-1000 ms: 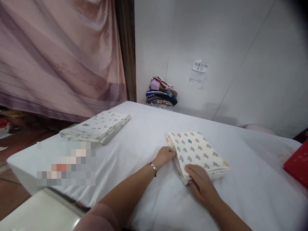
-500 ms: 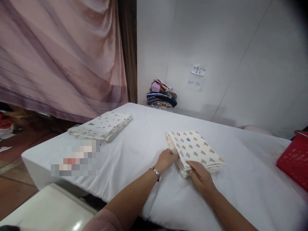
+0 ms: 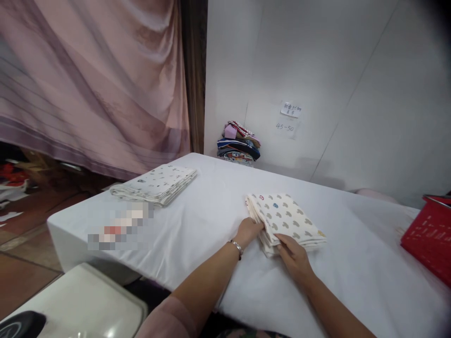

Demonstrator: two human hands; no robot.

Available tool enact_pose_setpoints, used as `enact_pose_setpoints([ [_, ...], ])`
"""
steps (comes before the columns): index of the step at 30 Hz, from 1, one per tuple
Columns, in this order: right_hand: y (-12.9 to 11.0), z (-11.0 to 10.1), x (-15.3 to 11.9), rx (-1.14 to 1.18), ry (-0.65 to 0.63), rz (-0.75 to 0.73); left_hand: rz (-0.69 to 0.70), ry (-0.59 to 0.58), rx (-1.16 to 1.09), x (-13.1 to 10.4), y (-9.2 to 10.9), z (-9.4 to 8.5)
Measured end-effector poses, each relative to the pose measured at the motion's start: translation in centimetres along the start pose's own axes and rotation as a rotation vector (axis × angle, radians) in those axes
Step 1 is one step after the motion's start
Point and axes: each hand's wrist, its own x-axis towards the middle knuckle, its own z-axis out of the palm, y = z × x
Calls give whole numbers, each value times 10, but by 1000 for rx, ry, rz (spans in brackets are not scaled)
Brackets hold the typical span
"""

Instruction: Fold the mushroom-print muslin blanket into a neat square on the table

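A folded cream cloth (image 3: pixel 287 218) with grey mushroom-like shapes and a few coloured ones lies on the white-covered table (image 3: pixel 218 188). My left hand (image 3: pixel 249 231) grips its near left edge, fingertips partly hidden in the layers. At the near corner, my right hand (image 3: pixel 294 258) pinches the layers, thumb on top and the other fingers underneath. Farther left rests a second folded white cloth (image 3: pixel 157 183) with small dark prints, apart from both hands.
A red bag (image 3: pixel 428 237) stands at the table's right end. Behind the far edge, folded fabrics (image 3: pixel 239 143) are stacked against the wall. A blurred-out item (image 3: pixel 120 227) lies at the left front. A pale, glossy surface (image 3: pixel 81 300) is at lower left, beside the table.
The view has shifted slightly, showing more of the pale surface at lower left. Both hands keep hold of the mushroom-print cloth, which stays in nearly the same place.
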Motion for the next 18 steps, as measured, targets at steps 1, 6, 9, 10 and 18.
enact_pose_setpoints([
  [1, 1, 0, 0, 10, -1, 11, 4, 14, 1, 0, 0, 0],
  [6, 1, -1, -1, 28, -13, 26, -33, 55, 44, 3, 0, 0],
  [9, 0, -1, 0, 26, -9, 24, -37, 31, 49, 5, 2, 0],
  [10, -1, -1, 0, 27, -6, 25, -36, 25, 51, 5, 3, 0],
  [18, 4, 0, -1, 21, -24, 35, -54, 11, 39, 3, 6, 2],
])
